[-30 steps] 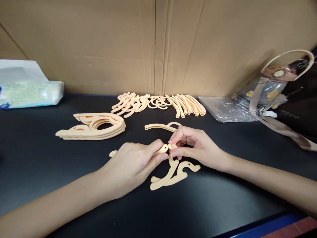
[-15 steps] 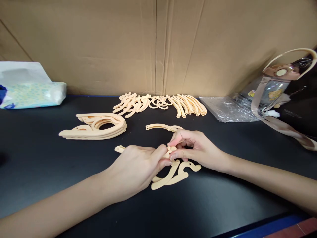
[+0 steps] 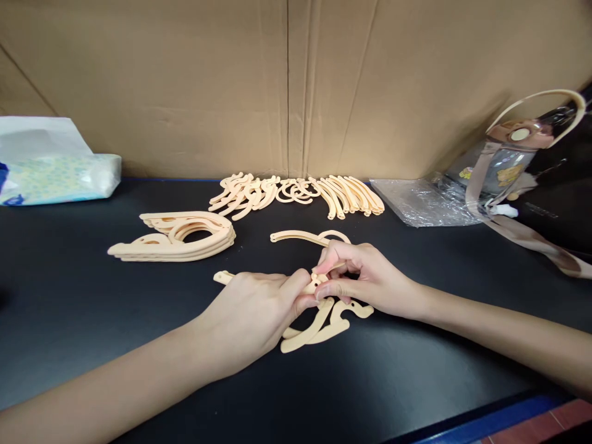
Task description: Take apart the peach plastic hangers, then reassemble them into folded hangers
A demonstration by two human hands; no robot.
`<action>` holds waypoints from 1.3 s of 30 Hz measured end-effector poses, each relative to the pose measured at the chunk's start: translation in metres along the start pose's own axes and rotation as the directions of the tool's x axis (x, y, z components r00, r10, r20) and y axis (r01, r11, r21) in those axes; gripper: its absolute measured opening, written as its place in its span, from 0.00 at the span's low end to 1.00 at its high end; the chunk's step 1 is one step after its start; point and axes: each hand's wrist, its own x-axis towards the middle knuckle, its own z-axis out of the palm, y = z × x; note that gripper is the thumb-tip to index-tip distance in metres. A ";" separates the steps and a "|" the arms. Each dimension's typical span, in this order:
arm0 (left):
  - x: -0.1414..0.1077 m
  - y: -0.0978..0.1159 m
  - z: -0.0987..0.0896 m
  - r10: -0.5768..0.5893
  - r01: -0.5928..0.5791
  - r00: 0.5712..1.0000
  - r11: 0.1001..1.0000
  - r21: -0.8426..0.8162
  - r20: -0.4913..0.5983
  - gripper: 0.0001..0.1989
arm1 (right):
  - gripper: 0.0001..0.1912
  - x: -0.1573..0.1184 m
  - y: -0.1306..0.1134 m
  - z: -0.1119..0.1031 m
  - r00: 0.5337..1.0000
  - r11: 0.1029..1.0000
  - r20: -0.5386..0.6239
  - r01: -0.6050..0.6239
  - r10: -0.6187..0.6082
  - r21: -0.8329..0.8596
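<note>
My left hand (image 3: 250, 320) is closed around a cream plastic piece (image 3: 222, 277), whose far end sticks out to the left of the knuckles. The fingertips of my right hand (image 3: 370, 280) pinch the other end of this piece, where a small dark hole shows. Both hands meet there, thumbs close together. Below them on the table lie flat cream pieces (image 3: 308, 333), one with a hooked end. Behind my right hand rests a long curved cream piece (image 3: 293, 235) with a ring-like part, partly hidden by the fingers.
Stacked assembled cream frames (image 3: 185, 250) lie at the left. Loose curved pieces (image 3: 351, 194) line the back by the cardboard (image 3: 185, 92). A tissue pack (image 3: 60, 179) stands far left; a clear plastic bag (image 3: 416, 200) and a strapped bottle (image 3: 506, 163) are at the right.
The whole view has shifted slightly. My right hand's fingers have moved a little, and more of the ring-like part behind them shows. Both hands keep their grip on the piece.
</note>
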 end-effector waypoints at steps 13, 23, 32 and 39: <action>0.007 -0.016 -0.011 -0.106 0.108 0.991 0.994 -0.026 0.078 0.15 | 0.12 0.006 -0.006 0.000 0.995 0.983 -0.095 0.040 -0.023 0.178; 0.007 -0.015 -0.007 -0.044 0.050 0.996 0.995 -0.087 0.073 0.15 | 0.09 0.005 0.000 -0.002 0.998 0.988 0.020 0.051 -0.054 0.147; 0.010 -0.014 -0.011 -0.079 0.097 0.988 0.986 -0.137 0.136 0.15 | 0.10 0.004 -0.002 -0.002 1.000 0.993 -0.016 0.023 -0.021 0.115; 0.009 -0.016 -0.009 -0.064 0.082 0.991 0.984 -0.157 0.115 0.15 | 0.09 0.005 -0.002 -0.002 1.000 0.991 -0.006 0.023 -0.022 0.131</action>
